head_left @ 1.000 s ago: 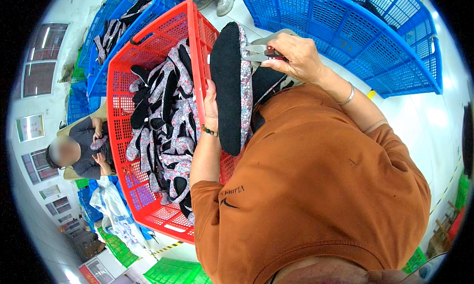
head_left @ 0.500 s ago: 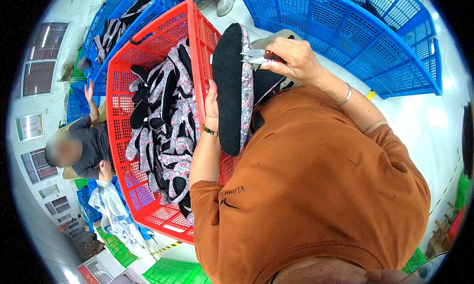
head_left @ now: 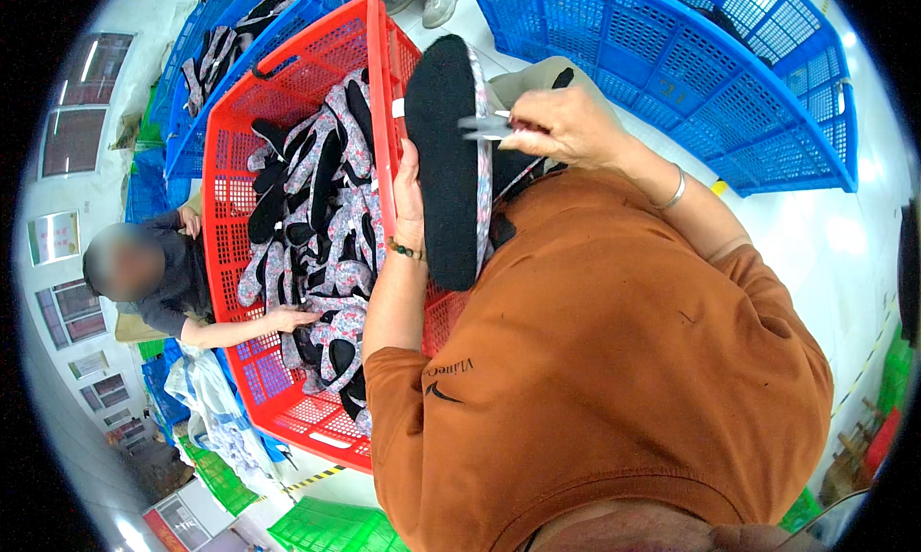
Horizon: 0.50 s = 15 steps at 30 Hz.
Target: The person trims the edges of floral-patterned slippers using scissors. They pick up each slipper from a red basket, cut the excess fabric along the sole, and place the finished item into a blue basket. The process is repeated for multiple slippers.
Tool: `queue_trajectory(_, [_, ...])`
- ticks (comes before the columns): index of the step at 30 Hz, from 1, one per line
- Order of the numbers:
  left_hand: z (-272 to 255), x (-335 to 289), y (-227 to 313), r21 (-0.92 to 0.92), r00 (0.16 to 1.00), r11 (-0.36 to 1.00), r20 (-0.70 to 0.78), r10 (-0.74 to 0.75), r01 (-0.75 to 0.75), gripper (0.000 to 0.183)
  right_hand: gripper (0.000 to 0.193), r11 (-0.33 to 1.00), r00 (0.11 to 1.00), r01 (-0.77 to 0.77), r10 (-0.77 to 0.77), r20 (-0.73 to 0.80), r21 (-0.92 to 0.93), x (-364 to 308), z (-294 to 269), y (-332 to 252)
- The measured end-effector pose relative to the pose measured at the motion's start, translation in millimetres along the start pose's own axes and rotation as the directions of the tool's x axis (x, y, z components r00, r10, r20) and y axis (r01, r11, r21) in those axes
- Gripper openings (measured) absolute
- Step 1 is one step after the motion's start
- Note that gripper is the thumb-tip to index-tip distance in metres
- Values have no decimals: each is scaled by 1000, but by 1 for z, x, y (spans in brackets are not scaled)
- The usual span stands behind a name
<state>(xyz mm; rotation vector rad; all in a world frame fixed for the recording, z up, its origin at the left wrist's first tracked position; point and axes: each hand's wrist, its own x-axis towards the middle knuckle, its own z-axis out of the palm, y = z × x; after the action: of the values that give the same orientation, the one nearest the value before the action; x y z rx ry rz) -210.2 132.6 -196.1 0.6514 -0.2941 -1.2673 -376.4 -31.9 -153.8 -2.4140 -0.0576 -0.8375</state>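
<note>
A slipper (head_left: 443, 168) stands on end in front of me, its black sole facing the camera and a strip of floral fabric along its right side. My left hand (head_left: 410, 202) is closed on its left edge; the fingers behind the sole are hidden. In my right hand (head_left: 568, 127) is a pair of thread snips (head_left: 485, 127), the blades pointing left at the floral side and blurred by motion. At the left, a large red crate (head_left: 384, 120) holds a heap of floral and black slippers (head_left: 350, 231).
Across the red crate sits a co-worker (head_left: 182, 279), one hand (head_left: 291, 318) in the heap. A big blue crate (head_left: 662, 77) stands at the upper right, more blue crates (head_left: 317, 15) at the upper left. Green crates (head_left: 336, 528) lie at the bottom. A person's shoe (head_left: 443, 0) shows at the top.
The co-worker's near arm has reached into the red crate and the other hand has dropped. My slipper has shifted slightly up and left. The snips' blades have moved slightly and blurred.
</note>
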Motion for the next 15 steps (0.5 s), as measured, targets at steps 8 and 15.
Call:
queue_trajectory(8, [2,10,6,-125,985,980,-100,140,-152,29,35,949,985,-172,165,49,263,-3,15,-4])
queue_trajectory(15, [0,9,3,138,981,979,-104,166,-151,16,66,839,964,-261,203,171,477,-4,25,2])
